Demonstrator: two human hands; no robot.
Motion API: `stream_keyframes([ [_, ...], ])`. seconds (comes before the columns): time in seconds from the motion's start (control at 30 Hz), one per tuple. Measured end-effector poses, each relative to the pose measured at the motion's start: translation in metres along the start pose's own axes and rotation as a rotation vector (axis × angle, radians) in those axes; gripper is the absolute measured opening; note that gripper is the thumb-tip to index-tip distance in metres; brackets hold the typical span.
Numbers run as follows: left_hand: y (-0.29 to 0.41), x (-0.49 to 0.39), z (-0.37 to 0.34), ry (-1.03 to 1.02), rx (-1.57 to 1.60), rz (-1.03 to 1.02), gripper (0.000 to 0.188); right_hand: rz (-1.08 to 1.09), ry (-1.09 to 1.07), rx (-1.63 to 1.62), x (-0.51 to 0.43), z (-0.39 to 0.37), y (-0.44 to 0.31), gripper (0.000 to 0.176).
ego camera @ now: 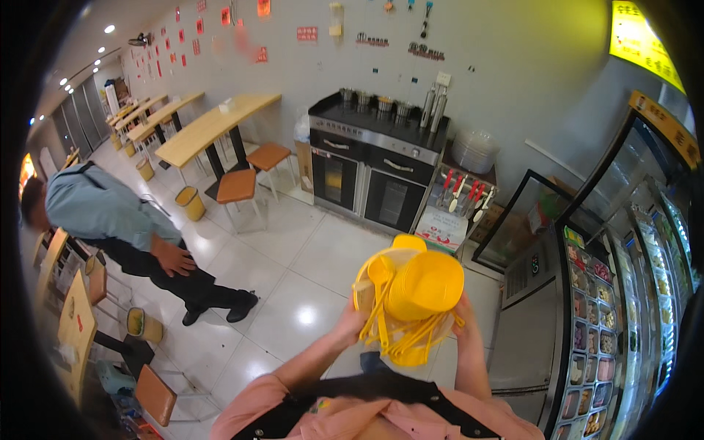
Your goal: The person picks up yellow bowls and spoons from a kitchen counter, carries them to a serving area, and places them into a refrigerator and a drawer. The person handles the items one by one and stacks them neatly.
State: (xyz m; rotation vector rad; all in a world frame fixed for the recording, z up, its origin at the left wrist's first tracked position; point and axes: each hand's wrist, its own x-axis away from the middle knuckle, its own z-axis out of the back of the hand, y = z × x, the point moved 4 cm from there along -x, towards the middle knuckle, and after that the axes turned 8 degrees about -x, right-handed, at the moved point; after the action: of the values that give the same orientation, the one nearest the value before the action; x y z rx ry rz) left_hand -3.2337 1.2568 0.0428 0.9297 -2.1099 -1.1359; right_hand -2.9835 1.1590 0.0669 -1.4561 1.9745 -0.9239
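Between my two hands is a round, yellow-handled container, held up in front of my chest. A tilted stack of yellow bowls fills its right side. Yellow spoons lie along the left of the stack, and thin yellow utensils, like chopsticks or handles, are spread below it. My left hand grips the container's left side, its fingers partly hidden. On the opposite side my right hand holds the rim, close to the ends of the thin utensils.
Ahead stands a black cabinet with metal pots on top. Beside it are stacked plates and hanging red and white utensils. An open-fronted refrigerated display is at right. To the left, a person bends over near wooden tables and stools.
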Motion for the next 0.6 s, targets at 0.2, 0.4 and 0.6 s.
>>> stream_keyframes([
  [0.2,0.053,-0.188,-0.007,0.121,-0.006,0.038,0.077,-0.054,-0.052,-0.022,-0.21,0.025,-0.041,0.072],
  [0.4,0.121,-0.368,0.005,0.154,-0.007,0.015,0.075,-0.119,-0.031,-0.028,-0.419,0.041,-0.066,0.071],
  [0.6,0.162,-0.562,0.032,0.121,0.007,0.032,0.07,-0.079,0.059,-0.014,-0.601,0.066,-0.08,0.068],
])
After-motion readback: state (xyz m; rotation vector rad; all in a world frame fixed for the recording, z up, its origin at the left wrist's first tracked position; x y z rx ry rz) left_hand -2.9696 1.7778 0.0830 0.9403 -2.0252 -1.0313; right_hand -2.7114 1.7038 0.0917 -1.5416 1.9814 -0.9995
